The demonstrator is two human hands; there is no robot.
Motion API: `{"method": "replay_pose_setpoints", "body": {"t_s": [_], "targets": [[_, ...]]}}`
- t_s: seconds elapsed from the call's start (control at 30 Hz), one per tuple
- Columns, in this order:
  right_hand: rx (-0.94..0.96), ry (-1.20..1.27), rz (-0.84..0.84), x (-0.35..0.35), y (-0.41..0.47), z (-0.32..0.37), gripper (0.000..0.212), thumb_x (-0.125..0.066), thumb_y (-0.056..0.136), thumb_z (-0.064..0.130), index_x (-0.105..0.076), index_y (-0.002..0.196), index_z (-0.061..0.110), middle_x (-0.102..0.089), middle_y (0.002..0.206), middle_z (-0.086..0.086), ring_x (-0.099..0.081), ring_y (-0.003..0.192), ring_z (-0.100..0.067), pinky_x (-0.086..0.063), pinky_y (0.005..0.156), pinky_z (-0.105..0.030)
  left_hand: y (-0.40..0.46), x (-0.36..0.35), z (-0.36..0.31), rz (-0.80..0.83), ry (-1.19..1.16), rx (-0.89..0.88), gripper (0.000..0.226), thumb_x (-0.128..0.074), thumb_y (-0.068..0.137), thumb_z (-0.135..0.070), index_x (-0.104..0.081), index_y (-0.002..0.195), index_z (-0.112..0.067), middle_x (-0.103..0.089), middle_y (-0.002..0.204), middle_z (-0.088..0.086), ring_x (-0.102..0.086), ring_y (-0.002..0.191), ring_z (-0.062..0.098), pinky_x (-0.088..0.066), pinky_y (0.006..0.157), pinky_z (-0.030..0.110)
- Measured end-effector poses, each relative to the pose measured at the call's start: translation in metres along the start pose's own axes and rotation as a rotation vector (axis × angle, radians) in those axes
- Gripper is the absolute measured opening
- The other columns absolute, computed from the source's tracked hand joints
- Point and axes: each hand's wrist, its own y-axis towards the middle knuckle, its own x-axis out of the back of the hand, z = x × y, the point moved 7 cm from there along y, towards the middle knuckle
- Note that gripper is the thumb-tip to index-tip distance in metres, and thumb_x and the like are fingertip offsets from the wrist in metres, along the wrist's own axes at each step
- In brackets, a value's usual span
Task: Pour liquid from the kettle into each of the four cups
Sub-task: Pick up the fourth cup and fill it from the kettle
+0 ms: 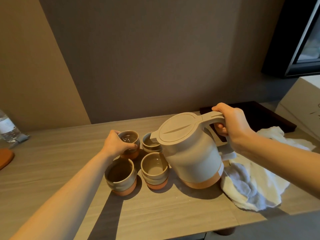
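Observation:
A beige kettle with an orange base band is tilted left, its spout over the far right cup. My right hand grips its handle. My left hand holds the far left cup, which has liquid in it. The near left cup looks dark inside. The near right cup shows a pale bottom. All four cups are grey-glazed with terracotta bases and stand close together on the wooden table.
A crumpled white cloth lies right of the kettle. A dark tray sits behind it, with a white box at far right. A plastic water bottle and an orange coaster are at the left edge.

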Motion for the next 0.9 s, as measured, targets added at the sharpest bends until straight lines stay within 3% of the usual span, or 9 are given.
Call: {"method": "replay_pose_setpoints", "body": {"t_s": [0.2, 0.37, 0.57, 0.67, 0.77, 0.9], "targets": [[-0.013, -0.004, 0.002, 0.000, 0.000, -0.004, 0.034, -0.052, 0.089, 0.030, -0.059, 0.062, 0.010, -0.051, 0.038, 0.010, -0.044, 0.034, -0.005, -0.035, 0.049, -0.020, 0.002, 0.003, 0.013, -0.007, 0.051, 0.049, 0.075, -0.091, 0.063, -0.025, -0.040, 0.118, -0.015, -0.050, 0.104, 0.005, -0.051, 0.093, 0.018, -0.040, 0.055, 0.020], [-0.019, 0.001, -0.026, 0.003, 0.001, -0.007, 0.032, -0.052, 0.089, 0.031, -0.060, 0.065, 0.010, -0.052, 0.039, 0.010, -0.045, 0.038, -0.006, -0.036, 0.051, -0.020, 0.000, 0.000, 0.027, 0.019, 0.020, 0.084, 0.080, -0.093, 0.058, -0.031, -0.034, 0.112, -0.022, -0.046, 0.091, -0.004, -0.049, 0.078, 0.013, -0.039, 0.053, 0.021], [-0.033, 0.015, -0.034, 0.004, 0.000, -0.013, 0.031, -0.052, 0.088, 0.030, -0.062, 0.066, 0.010, -0.054, 0.039, 0.010, -0.046, 0.035, -0.004, -0.035, 0.049, -0.019, -0.001, 0.000, 0.025, 0.140, 0.132, 0.094, 0.099, -0.089, 0.062, -0.039, -0.029, 0.137, -0.013, -0.049, 0.128, 0.012, -0.051, 0.108, 0.025, -0.045, 0.070, 0.028], [-0.031, 0.035, -0.023, 0.007, 0.000, -0.015, 0.032, -0.052, 0.087, 0.030, -0.062, 0.064, 0.010, -0.053, 0.039, 0.008, -0.044, 0.035, -0.005, -0.035, 0.048, -0.020, -0.009, 0.008, 0.005, 0.017, 0.208, -0.034, 0.110, -0.086, 0.066, -0.043, -0.021, 0.149, -0.011, -0.036, 0.151, 0.014, -0.039, 0.134, 0.033, -0.045, 0.095, 0.040], [-0.029, 0.067, -0.026, 0.009, 0.001, -0.016, 0.032, -0.053, 0.086, 0.029, -0.062, 0.063, 0.009, -0.051, 0.040, 0.007, -0.042, 0.035, -0.006, -0.034, 0.049, -0.022, -0.037, 0.013, -0.029, -0.147, 0.169, -0.220, 0.100, -0.078, 0.075, -0.046, -0.019, 0.152, -0.018, -0.029, 0.157, 0.007, -0.028, 0.142, 0.028, -0.033, 0.109, 0.047], [-0.012, 0.095, -0.054, 0.013, 0.003, -0.017, 0.032, -0.054, 0.085, 0.029, -0.062, 0.061, 0.011, -0.053, 0.043, 0.007, -0.043, 0.037, -0.005, -0.034, 0.049, -0.021, -0.082, -0.004, -0.062, -0.087, -0.104, -0.277, 0.078, -0.065, 0.086, -0.049, -0.026, 0.150, -0.027, -0.037, 0.153, -0.003, -0.036, 0.137, 0.019, -0.035, 0.104, 0.036]]}}
